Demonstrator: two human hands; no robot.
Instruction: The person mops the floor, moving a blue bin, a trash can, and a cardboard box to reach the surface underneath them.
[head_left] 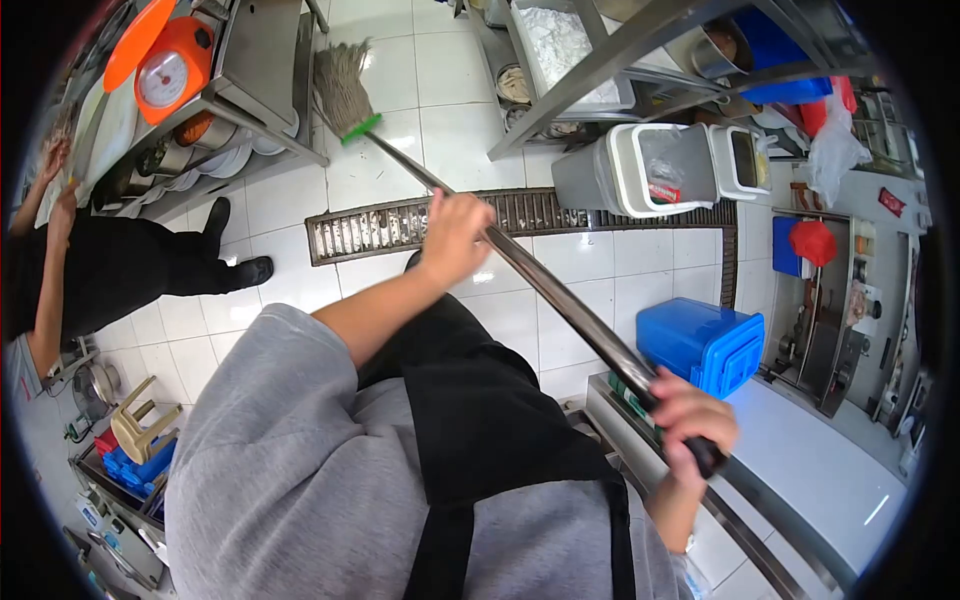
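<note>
A mop slants across the head view, with a dark shiny metal handle (560,292), a green clamp (361,129) and a head of grey-beige strands (340,85) lying on the white tiled floor at the top. My left hand (457,238) is wrapped around the middle of the handle. Near its black-capped top end, my right hand (692,420) is closed around it, slightly blurred. The handle passes above a floor drain grate (380,234).
A co-worker in black trousers (120,260) stands at the left beside a steel table with an orange scale (172,70). Grey-white bins (640,170) stand by the grate under a steel rack (600,85). A blue lidded container (700,340) is at the right.
</note>
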